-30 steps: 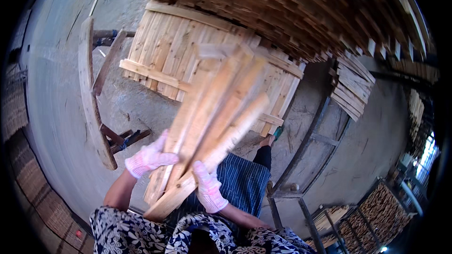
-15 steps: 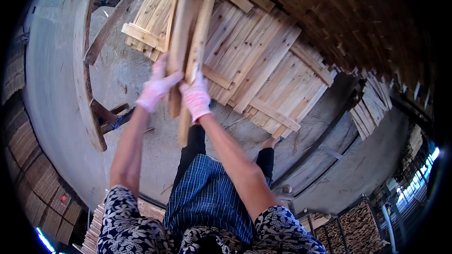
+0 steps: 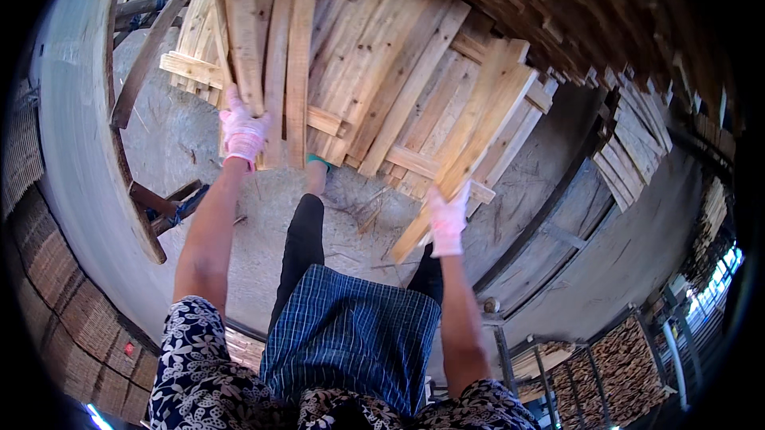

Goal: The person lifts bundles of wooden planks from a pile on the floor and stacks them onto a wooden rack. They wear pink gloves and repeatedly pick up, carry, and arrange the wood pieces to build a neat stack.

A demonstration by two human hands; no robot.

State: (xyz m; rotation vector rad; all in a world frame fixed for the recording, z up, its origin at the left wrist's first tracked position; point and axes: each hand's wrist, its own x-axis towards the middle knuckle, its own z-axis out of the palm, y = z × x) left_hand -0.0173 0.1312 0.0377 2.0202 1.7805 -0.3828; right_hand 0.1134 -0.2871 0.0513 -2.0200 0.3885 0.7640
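Note:
Both of my hands wear pale pink-and-white gloves. My left hand [image 3: 244, 131] is closed at the near end of a wooden plank [image 3: 249, 27], which slants away over a layer of similar boards. Off to the right, my right hand [image 3: 448, 223] grips another wooden plank [image 3: 470, 139] near its lower end. That one tilts up and to the right across the pile; a second board may lie along its edge. Beneath both is a broad spread of planks [image 3: 382, 55] laid side by side, with short crosspieces [image 3: 412, 161] under or between them.
A tall stack of wood [image 3: 574, 0] fills the far right. At the left stands a wooden frame [image 3: 119, 167] with blue ties. More boards [image 3: 633, 147] lie to the right of the pile, and bundled wood [image 3: 613, 374] sits at the lower right. My foot [image 3: 316, 171] is beside the pile.
My hands, close together before, are now wide apart. The right one has carried a plank to the right; the left has shifted slightly left. The view has moved too.

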